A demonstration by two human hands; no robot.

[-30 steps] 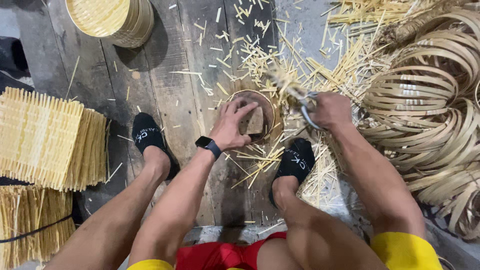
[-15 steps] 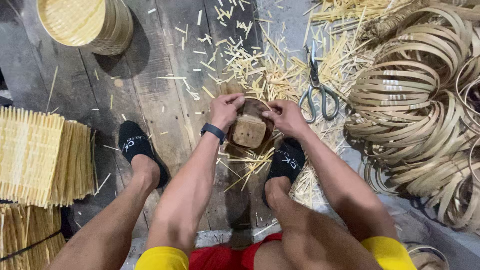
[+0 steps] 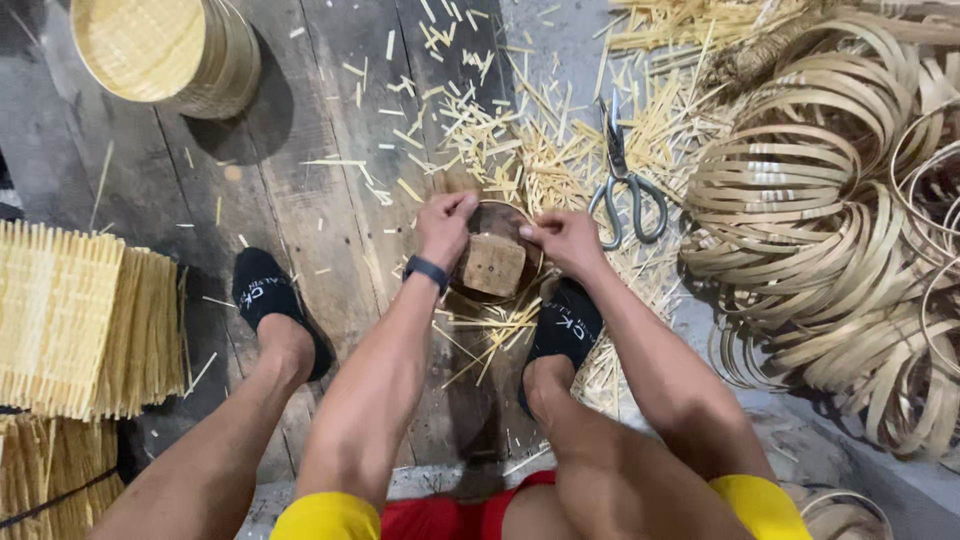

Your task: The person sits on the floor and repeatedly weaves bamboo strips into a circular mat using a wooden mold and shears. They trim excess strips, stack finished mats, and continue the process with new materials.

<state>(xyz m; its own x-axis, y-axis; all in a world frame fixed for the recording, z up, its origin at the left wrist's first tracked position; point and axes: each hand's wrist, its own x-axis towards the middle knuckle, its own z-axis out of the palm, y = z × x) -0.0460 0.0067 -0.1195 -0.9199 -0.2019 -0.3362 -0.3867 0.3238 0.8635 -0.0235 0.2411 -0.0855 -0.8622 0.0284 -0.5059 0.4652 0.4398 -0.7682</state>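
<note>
Fingers of my left hand (image 3: pixel 443 226) and right hand (image 3: pixel 566 238) pinch the bamboo ring (image 3: pixel 497 262) around a wooden block (image 3: pixel 492 265); scissors (image 3: pixel 626 182) lie just beside it on the plank floor (image 3: pixel 300 200).

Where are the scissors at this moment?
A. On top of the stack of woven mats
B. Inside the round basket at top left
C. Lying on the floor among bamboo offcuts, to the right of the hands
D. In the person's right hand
C: the scissors lie on the floor amid bamboo offcuts, apart from the right hand, which with the left hand grips the small bamboo ring.
</note>
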